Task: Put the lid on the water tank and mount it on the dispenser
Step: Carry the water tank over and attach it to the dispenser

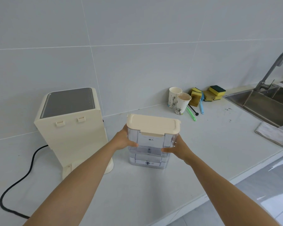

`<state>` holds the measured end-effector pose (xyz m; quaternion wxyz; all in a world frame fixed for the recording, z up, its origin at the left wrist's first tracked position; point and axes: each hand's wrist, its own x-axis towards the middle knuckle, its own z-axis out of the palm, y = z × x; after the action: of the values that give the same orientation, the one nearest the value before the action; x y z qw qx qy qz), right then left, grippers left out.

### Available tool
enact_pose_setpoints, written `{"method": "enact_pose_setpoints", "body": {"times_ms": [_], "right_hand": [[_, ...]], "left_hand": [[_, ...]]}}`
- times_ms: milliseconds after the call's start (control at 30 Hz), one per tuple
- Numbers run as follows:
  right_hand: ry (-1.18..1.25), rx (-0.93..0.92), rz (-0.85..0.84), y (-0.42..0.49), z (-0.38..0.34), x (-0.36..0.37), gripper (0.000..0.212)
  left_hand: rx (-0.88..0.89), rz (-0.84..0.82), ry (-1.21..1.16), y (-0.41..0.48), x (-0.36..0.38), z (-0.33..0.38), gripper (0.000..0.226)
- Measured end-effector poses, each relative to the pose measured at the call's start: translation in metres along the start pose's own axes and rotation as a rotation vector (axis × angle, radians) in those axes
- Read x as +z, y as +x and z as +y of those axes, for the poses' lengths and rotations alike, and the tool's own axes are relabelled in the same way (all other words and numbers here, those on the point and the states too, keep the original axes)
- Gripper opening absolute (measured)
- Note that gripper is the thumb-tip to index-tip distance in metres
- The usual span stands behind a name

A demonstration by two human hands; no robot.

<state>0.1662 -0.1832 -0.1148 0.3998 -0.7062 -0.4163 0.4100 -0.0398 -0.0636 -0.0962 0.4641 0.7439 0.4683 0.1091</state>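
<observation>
A clear plastic water tank [149, 145] stands upright on the white counter, with a cream lid [153, 123] sitting on top of it. My left hand [123, 139] grips the tank's left side, and my right hand [178, 148] grips its right side. To the left stands the cream dispenser [72, 128], its back with two small clips turned toward me, apart from the tank.
A black power cord [21, 176] runs from the dispenser over the counter [153, 193] to the left. Two paper cups [178, 101], sponges [207, 94] and brushes lie at the back. A steel sink [268, 103] with faucet and a folded cloth [273, 133] are at the right.
</observation>
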Motion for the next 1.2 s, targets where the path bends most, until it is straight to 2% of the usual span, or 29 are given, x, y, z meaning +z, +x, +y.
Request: {"method": "enact_pose_setpoints", "body": {"times_ms": [100, 300, 333, 400, 500, 633, 700, 833, 1000, 1200], "right_hand": [[-0.032, 0.011, 0.03, 0.005, -0.001, 0.001, 0.088], [-0.065, 0.014, 0.052, 0.011, -0.006, 0.002, 0.089], [-0.077, 0.012, 0.037, 0.009, -0.011, 0.001, 0.089], [-0.151, -0.098, -0.141, 0.025, -0.06, 0.051, 0.088], [-0.164, -0.148, -0.165, 0.017, -0.075, 0.051, 0.088], [-0.209, -0.109, -0.128, 0.016, -0.084, 0.048, 0.082], [-0.28, -0.254, -0.311, 0.021, -0.147, 0.115, 0.079], [-0.336, -0.292, -0.295, 0.016, -0.167, 0.115, 0.072], [-0.308, -0.333, -0.312, 0.009, -0.174, 0.111, 0.073], [-0.279, -0.356, -0.338, 0.009, -0.177, 0.117, 0.079]], "left_hand": [[-0.023, 0.017, -0.004, 0.004, 0.0, -0.002, 0.094], [-0.01, 0.043, 0.029, -0.005, -0.007, 0.003, 0.088], [-0.027, 0.05, 0.023, -0.004, -0.008, 0.005, 0.086], [-0.084, 0.269, -0.05, -0.037, -0.062, -0.023, 0.083], [-0.079, 0.264, -0.057, -0.04, -0.066, -0.029, 0.083], [-0.062, 0.276, -0.03, -0.062, -0.07, -0.012, 0.083], [-0.106, 0.533, -0.106, -0.119, -0.13, -0.037, 0.083], [-0.1, 0.527, -0.097, -0.13, -0.14, -0.033, 0.075], [-0.084, 0.542, -0.125, -0.139, -0.146, -0.029, 0.082], [-0.109, 0.546, -0.112, -0.145, -0.153, -0.024, 0.068]]}}
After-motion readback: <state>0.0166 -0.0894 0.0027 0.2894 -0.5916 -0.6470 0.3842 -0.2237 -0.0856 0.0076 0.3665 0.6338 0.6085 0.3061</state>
